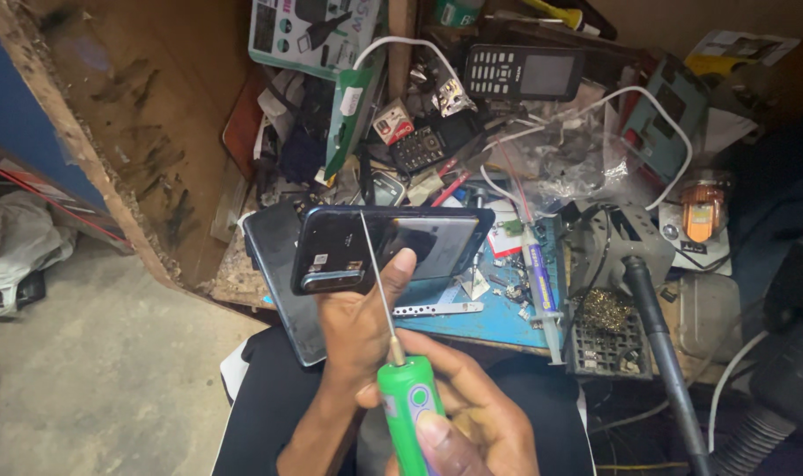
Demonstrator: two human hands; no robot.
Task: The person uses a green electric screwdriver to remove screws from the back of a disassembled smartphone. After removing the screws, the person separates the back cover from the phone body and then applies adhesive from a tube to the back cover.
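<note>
Over cluttered workbench (507,322): left hand (359,322) clamping phone (388,249) lengthwise crosswise; right hand (458,414) gripping green screwdriver (410,405), shaft pointing up onto it.

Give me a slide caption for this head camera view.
Left hand holds a dark smartphone while right hand aims a green-handled screwdriver.

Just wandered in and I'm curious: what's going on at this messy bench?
A person's left hand holds up a dark smartphone with its back cover off. The right hand grips a green-handled screwdriver with a long thin metal shaft, its tip reaching the phone's upper edge. Behind lies a cluttered blue work mat and an old black keypad phone.
</note>
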